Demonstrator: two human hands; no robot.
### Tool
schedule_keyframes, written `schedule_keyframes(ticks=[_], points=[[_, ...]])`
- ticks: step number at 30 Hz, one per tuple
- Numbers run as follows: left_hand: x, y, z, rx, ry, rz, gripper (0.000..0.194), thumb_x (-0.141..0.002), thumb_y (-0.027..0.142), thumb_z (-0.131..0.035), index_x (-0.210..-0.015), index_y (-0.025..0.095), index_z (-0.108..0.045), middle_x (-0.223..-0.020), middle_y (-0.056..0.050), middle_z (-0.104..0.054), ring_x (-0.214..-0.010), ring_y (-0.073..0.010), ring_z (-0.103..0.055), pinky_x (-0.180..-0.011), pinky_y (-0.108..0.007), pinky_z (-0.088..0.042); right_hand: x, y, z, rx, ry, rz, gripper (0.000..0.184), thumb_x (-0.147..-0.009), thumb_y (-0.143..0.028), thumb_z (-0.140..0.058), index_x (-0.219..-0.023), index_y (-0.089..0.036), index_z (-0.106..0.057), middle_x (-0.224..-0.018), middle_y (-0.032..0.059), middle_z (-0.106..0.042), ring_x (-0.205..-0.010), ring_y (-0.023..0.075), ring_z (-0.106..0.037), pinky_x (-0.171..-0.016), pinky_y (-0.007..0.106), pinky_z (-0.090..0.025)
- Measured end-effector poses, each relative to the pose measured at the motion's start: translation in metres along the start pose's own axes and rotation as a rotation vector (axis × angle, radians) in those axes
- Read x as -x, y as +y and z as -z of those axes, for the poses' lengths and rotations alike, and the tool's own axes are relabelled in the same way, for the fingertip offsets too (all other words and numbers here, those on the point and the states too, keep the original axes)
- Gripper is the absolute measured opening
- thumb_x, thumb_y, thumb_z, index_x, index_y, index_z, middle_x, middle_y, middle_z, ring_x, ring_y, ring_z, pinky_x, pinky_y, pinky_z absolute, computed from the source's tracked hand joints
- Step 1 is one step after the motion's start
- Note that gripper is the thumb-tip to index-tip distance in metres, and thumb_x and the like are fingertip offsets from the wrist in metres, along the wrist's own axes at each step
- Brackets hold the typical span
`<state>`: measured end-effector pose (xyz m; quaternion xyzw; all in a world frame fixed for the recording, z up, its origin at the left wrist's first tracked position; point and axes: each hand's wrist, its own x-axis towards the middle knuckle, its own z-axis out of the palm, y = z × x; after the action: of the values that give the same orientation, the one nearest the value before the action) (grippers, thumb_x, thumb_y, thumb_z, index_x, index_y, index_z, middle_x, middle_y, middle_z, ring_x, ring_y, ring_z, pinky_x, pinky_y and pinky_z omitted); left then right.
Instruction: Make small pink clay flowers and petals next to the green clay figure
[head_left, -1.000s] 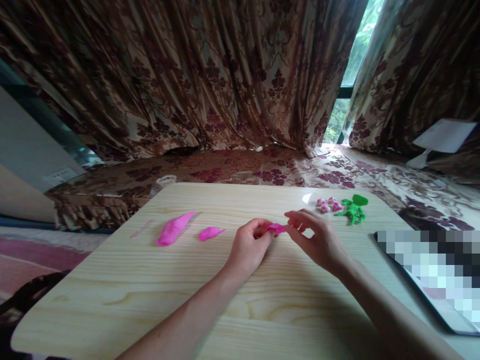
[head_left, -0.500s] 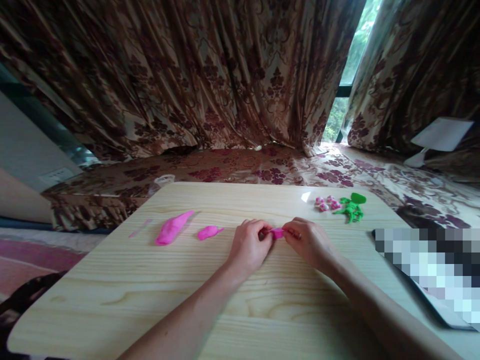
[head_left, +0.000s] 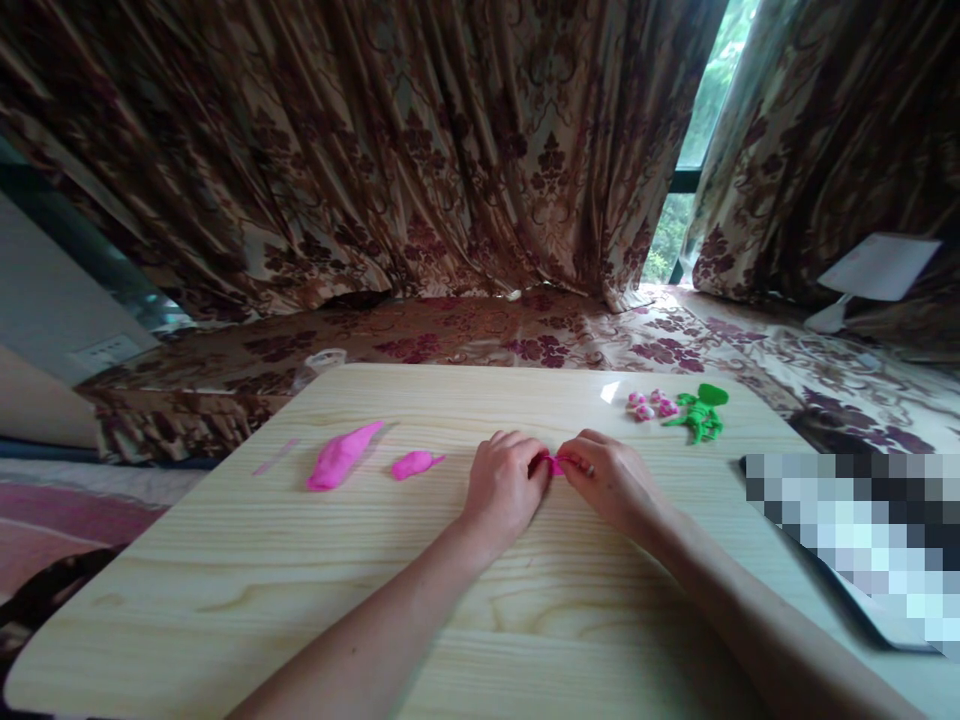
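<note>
Between my fingertips, just above the table, is a small piece of pink modelling clay (head_left: 556, 466), mostly hidden by the fingers. My left hand (head_left: 506, 485) pinches its left side, and my right hand (head_left: 611, 474) pinches its right side; the hands almost touch. Left of my left hand lies a small pink clay lump (head_left: 414, 464) with a thin tail. Farther left rests a larger pink clay lump (head_left: 341, 458), tapered toward its upper right end.
At the back right of the wooden table (head_left: 465, 400) sit several pink-and-white balls (head_left: 651, 405) beside green clay pieces (head_left: 697, 415). A thin pinkish strip (head_left: 276, 457) lies at the left. A blurred-out flat device (head_left: 855, 560) occupies the right edge. A white lamp (head_left: 874, 270) stands behind.
My hands have drawn closer together over the pink modelling clay, so less of it shows between the fingers. The view has shifted slightly.
</note>
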<state>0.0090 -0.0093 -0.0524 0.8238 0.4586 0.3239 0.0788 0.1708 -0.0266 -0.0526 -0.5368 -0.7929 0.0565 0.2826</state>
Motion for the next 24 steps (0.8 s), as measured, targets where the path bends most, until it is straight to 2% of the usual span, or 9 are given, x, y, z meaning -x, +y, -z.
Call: schedule_keyframes(ticks=[4, 6, 10, 13, 15, 18, 24], points=[[0.000, 0.002, 0.000, -0.073, -0.012, -0.044, 0.015, -0.081, 0.022, -0.050, -0.074, 0.020, -0.063, -0.079, -0.006, -0.060, -0.084, -0.0197, -0.052, -0.076, -0.032, -0.038, 0.000, -0.004, 0.002, 0.049, -0.004, 0.013, 0.017, -0.083, -0.018, -0.049, -0.077, -0.018, -0.065, -0.076, 0.0029, -0.059, -0.070, 0.0122, -0.055, -0.062, 0.021, -0.038], [0.002, 0.003, 0.000, -0.058, -0.007, -0.035, 0.014, -0.081, 0.023, -0.050, -0.078, 0.020, -0.064, -0.080, -0.005, -0.061, -0.084, -0.0196, -0.052, -0.077, -0.033, -0.039, 0.001, -0.005, 0.004, 0.046, -0.018, 0.015, 0.019, -0.084, -0.020, -0.048, -0.077, -0.018, -0.065, -0.076, 0.0030, -0.060, -0.070, 0.0120, -0.055, -0.062, 0.021, -0.038], [0.005, -0.002, 0.001, 0.048, 0.054, 0.010, 0.022, -0.080, 0.021, -0.051, -0.100, 0.021, -0.059, -0.094, -0.004, -0.062, -0.091, -0.0186, -0.053, -0.083, -0.033, -0.040, 0.004, 0.000, 0.010, -0.001, -0.015, -0.018, 0.022, -0.086, -0.021, -0.044, -0.097, -0.020, -0.063, -0.082, 0.0028, -0.063, -0.069, 0.0121, -0.057, -0.063, 0.021, -0.039], [0.007, -0.008, 0.005, 0.074, 0.081, 0.035, 0.021, -0.079, 0.018, -0.051, -0.098, 0.020, -0.059, -0.094, -0.004, -0.061, -0.091, -0.0184, -0.053, -0.083, -0.032, -0.040, 0.003, 0.006, 0.016, -0.023, 0.029, -0.045, 0.026, -0.085, -0.018, -0.043, -0.103, -0.020, -0.061, -0.084, 0.0024, -0.064, -0.067, 0.0118, -0.057, -0.064, 0.021, -0.039], [0.008, -0.011, 0.008, 0.053, 0.087, 0.042, 0.016, -0.078, 0.018, -0.051, -0.091, 0.020, -0.060, -0.090, -0.004, -0.060, -0.090, -0.0188, -0.052, -0.082, -0.033, -0.040, 0.002, 0.008, 0.021, -0.026, 0.043, -0.067, 0.023, -0.085, -0.018, -0.043, -0.097, -0.020, -0.062, -0.081, 0.0015, -0.063, -0.063, 0.0109, -0.055, -0.061, 0.021, -0.038], [0.008, -0.012, 0.009, 0.005, 0.086, 0.043, 0.011, -0.079, 0.021, -0.051, -0.081, 0.020, -0.062, -0.084, -0.004, -0.058, -0.088, -0.0191, -0.051, -0.079, -0.033, -0.040, 0.002, 0.007, 0.024, -0.001, -0.005, -0.090, 0.020, -0.084, -0.023, -0.045, -0.085, -0.021, -0.064, -0.077, 0.0009, -0.061, -0.058, 0.0099, -0.053, -0.057, 0.021, -0.036], [0.008, -0.006, 0.003, -0.066, 0.047, 0.042, 0.010, -0.078, 0.024, -0.054, -0.072, 0.021, -0.061, -0.079, -0.003, -0.057, -0.085, -0.0191, -0.051, -0.077, -0.033, -0.038, 0.002, -0.001, 0.015, 0.122, -0.065, -0.111, 0.020, -0.081, -0.029, -0.050, -0.068, -0.020, -0.062, -0.069, 0.0008, -0.058, -0.062, 0.0112, -0.053, -0.055, 0.022, -0.031]])
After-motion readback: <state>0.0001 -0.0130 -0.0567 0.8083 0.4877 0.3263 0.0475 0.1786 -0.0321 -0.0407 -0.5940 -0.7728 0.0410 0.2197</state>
